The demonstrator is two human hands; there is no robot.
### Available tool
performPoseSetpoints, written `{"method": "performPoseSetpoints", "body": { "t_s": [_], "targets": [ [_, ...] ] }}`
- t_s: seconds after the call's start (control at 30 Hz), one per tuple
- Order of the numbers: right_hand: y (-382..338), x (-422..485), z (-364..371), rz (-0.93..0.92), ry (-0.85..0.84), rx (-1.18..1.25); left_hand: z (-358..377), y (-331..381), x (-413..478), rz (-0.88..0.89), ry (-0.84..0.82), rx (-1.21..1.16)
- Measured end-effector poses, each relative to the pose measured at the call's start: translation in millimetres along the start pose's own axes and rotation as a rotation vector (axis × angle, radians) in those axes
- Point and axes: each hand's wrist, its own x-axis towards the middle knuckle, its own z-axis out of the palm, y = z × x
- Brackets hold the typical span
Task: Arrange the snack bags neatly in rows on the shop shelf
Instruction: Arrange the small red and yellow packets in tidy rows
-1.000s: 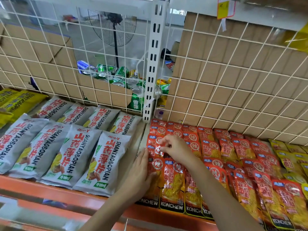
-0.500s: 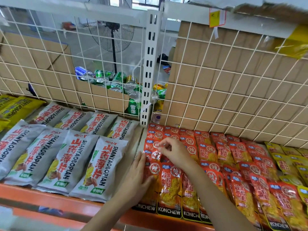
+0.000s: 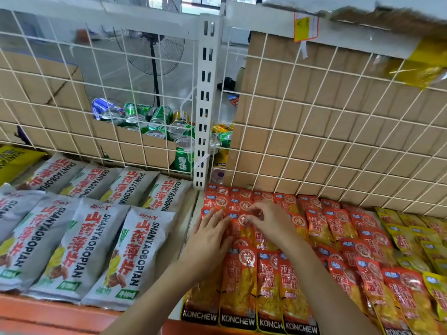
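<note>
Left hand (image 3: 210,240): open, fingers straight, lying flat on the left edge of the red snack bags (image 3: 338,226).
Right hand (image 3: 271,221): fingers curled, pinching the top of one red bag (image 3: 242,220) just beside the left fingertips; the grip is blurred.
Red snack bags: overlapping rows on the right half of the shelf (image 3: 48,313), from the near rim to the far wire grid (image 3: 338,141).
Grey bags (image 3: 96,243): two rows on the left, apart from the red ones.
Yellow bags (image 3: 406,238): right of the red rows, touching them.
Cans (image 3: 159,119): heaped behind the grid.
</note>
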Motion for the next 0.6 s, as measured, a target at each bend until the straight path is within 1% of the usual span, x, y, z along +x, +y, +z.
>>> {"method": "performPoseSetpoints", "body": {
  "t_s": [0.13,0.33,0.43,0.6],
  "targets": [
    [-0.5,4.4,2.1,0.018,-0.056,0.012,7.8,-6.4,3.3,0.006,-0.021,0.053],
    [-0.5,13.9,4.5,0.031,-0.114,0.047,10.4,-9.0,2.3,0.019,0.001,0.082],
    [-1.0,20.7,5.3,0.05,-0.111,0.046,10.5,-8.7,2.0,0.022,0.002,0.083],
    [-2.8,23.2,4.0,0.032,-0.106,0.047,11.2,-9.7,1.9,0.015,-0.002,0.055]
  ]
}}
